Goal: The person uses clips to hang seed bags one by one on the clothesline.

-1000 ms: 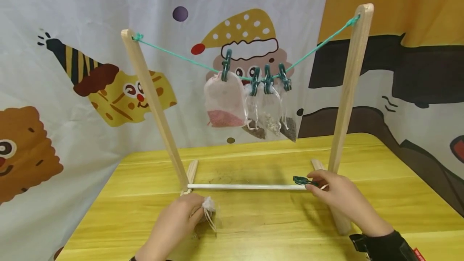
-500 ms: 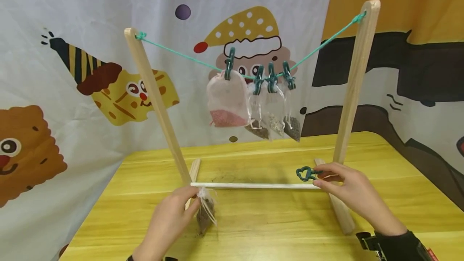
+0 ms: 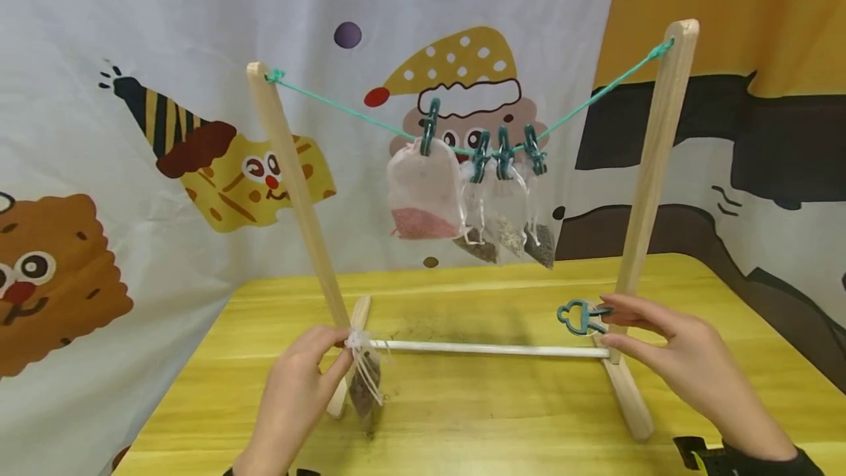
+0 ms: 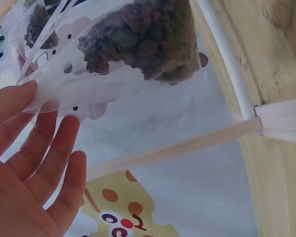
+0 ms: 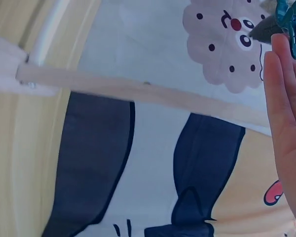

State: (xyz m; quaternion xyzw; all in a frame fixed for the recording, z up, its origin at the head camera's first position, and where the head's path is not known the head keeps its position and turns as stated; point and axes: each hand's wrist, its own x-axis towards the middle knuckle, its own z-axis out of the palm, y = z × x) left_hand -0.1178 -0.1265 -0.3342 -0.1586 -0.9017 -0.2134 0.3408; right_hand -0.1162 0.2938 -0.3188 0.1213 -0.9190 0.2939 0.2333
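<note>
Between thumb and fingertips my left hand (image 3: 297,380) pinches the gathered neck of a sheer white drawstring bag (image 3: 366,391). Its strings dangle, and dark lumpy bits (image 4: 143,39) fill the bottom of the bag in the left wrist view. Over at the right post, my right hand (image 3: 687,362) holds a green plastic spring clip (image 3: 583,316) by its two handles, the rounded end pointing left. In the right wrist view the clip (image 5: 289,24) shows at the top right corner, by the fingertips.
A green cord (image 3: 344,110) sags between two wooden posts (image 3: 300,189). Several clips on it hold mesh bags, one with pink grains (image 3: 423,189), others with darker or pale contents. A white rod (image 3: 489,349) joins the posts low over the yellow wood-grain table (image 3: 476,417).
My left hand has raised the bag from the table, so it now hangs down in full view. The right hand has lifted slightly and turned the clip so its outline faces the head camera.
</note>
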